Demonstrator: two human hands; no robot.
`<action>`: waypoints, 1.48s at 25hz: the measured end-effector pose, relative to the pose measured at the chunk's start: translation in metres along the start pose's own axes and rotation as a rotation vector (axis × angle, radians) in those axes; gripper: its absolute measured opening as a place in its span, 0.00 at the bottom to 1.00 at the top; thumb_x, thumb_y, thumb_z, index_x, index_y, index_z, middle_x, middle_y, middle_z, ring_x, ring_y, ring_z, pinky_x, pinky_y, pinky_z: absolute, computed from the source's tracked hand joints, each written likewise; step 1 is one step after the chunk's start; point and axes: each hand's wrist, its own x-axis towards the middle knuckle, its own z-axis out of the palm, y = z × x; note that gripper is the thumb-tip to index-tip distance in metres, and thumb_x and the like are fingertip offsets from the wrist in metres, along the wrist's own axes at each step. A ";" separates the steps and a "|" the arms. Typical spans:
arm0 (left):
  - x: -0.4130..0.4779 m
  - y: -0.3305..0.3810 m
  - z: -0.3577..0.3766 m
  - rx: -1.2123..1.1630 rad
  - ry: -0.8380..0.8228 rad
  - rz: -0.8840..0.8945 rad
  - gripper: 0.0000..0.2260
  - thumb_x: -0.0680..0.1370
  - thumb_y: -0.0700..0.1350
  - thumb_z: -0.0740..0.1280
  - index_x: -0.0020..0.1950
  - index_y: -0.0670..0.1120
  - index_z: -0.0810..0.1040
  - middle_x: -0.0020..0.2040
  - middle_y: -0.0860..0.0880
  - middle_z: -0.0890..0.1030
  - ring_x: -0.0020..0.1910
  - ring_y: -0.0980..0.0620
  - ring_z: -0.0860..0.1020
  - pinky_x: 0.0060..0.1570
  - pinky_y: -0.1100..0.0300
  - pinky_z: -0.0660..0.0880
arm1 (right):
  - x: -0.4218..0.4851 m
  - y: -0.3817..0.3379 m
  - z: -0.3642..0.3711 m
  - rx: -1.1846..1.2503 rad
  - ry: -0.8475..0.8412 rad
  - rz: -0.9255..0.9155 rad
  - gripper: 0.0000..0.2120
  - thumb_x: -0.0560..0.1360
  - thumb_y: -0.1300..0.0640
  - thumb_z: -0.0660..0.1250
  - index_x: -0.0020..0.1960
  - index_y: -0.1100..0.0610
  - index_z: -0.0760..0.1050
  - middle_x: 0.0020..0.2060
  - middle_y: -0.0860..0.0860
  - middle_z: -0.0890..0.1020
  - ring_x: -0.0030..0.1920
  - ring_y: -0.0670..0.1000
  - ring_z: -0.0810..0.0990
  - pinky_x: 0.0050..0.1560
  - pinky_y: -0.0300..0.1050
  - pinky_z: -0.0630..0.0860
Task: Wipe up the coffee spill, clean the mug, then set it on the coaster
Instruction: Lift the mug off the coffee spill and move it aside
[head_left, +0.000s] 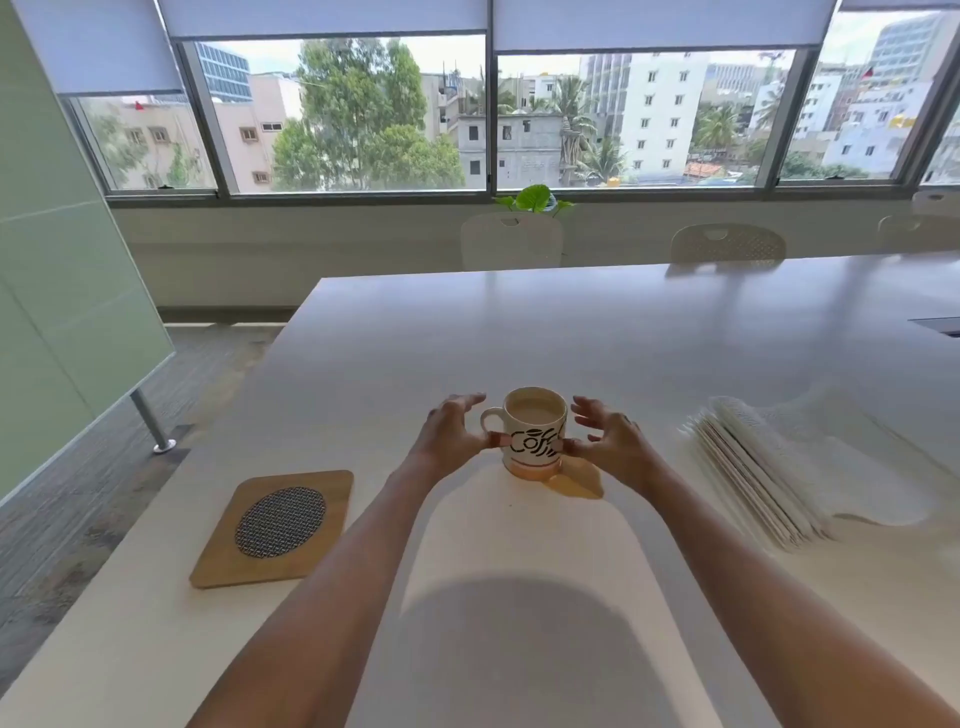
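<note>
Your left hand (451, 435) and right hand (609, 441) reach forward over a white table (597, 332), one on each side of a mug (535, 430). Both hands are spread, fingers curved and apart. Your thumbs meet the front of the mug, the left just below the handle and the right at the printed side, while the other fingers stand off the mug without closing on it.

The mug stands upright near the middle of the table, its handle pointing to your left. It is white with black lettering and holds pale, milky coffee nearly to the rim. A thin ring of brownish liquid shows around its base, and a coffee spill (576, 486) lies on the table just to the right of the base, under your right wrist.

To your left, well apart from the mug, a square wooden coaster (275, 527) with a round woven centre lies flat near the table edge. To your right, a fanned stack of white paper napkins (769, 473) rests on the table. Nothing stands between the mug and the coaster. Beyond the table are pale chairs (727, 243), a leafy plant (534, 200) and wide windows (644, 114).
</note>
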 end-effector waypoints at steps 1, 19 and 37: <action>0.002 0.000 -0.001 -0.040 -0.016 -0.012 0.35 0.68 0.50 0.79 0.72 0.42 0.72 0.69 0.44 0.76 0.69 0.47 0.73 0.66 0.53 0.71 | 0.003 0.001 -0.001 0.020 -0.017 0.012 0.38 0.70 0.56 0.76 0.75 0.60 0.62 0.70 0.57 0.72 0.69 0.55 0.72 0.67 0.54 0.72; 0.022 -0.008 0.007 -0.324 -0.142 -0.042 0.25 0.67 0.39 0.80 0.63 0.42 0.80 0.55 0.48 0.85 0.55 0.53 0.83 0.57 0.57 0.79 | 0.028 0.026 0.014 0.238 -0.086 -0.022 0.32 0.67 0.61 0.78 0.68 0.54 0.71 0.58 0.49 0.81 0.63 0.47 0.77 0.64 0.49 0.74; 0.026 -0.018 0.010 -0.415 -0.096 -0.066 0.23 0.66 0.36 0.79 0.60 0.45 0.83 0.52 0.49 0.86 0.55 0.50 0.83 0.61 0.49 0.77 | 0.039 0.025 0.014 0.168 -0.059 -0.108 0.31 0.63 0.59 0.79 0.64 0.47 0.76 0.54 0.44 0.84 0.58 0.42 0.80 0.61 0.49 0.77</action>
